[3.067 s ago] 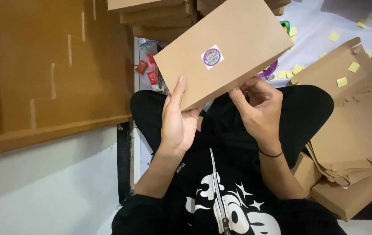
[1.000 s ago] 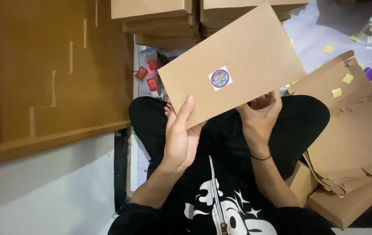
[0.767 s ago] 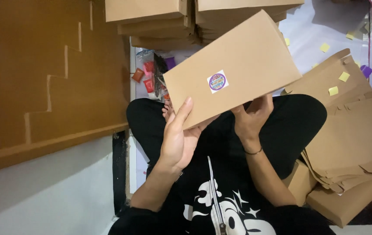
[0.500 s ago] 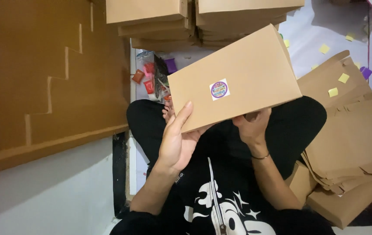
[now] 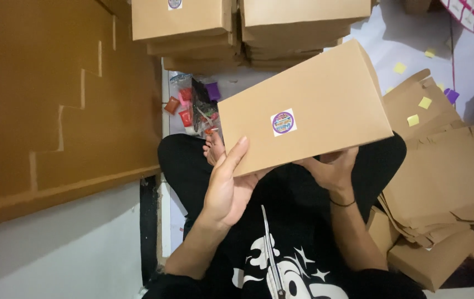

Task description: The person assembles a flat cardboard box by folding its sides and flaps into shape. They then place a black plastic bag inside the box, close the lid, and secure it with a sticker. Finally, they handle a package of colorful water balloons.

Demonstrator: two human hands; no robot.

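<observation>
A seated person in black clothing holds a closed brown cardboard box [image 5: 309, 108] up over crossed legs, its broad face tilted toward the viewer and its right end raised. A small round multicoloured sticker [image 5: 283, 122] sits low on that face, left of centre. The left hand [image 5: 227, 185] is spread wide open against the box's lower left corner, palm flat on the underside and fingers reaching up the near edge; it props rather than clasps. The right hand [image 5: 331, 169] is tucked beneath the box's lower edge toward the right, fingers curled up behind the cardboard; it appears to support the box from below, though the box hides how firmly it grips. A thin dark band [image 5: 342, 204] circles that wrist.

Above the box, at the far end of the floor, stand two stacks of similar brown boxes [image 5: 248, 27], the left one topped by a box bearing its own sticker. Just left of the held box lies a clutter of small red and purple packets [image 5: 192, 105] on the pale floor [image 5: 414, 39]. To the right of the box, flattened cardboard sheets [image 5: 447, 171] lie in a loose heap, with small yellow paper squares [image 5: 418, 111] scattered on and around them. Far left of the box rises a brown wooden panel [image 5: 54, 99] with stepped grooves.
</observation>
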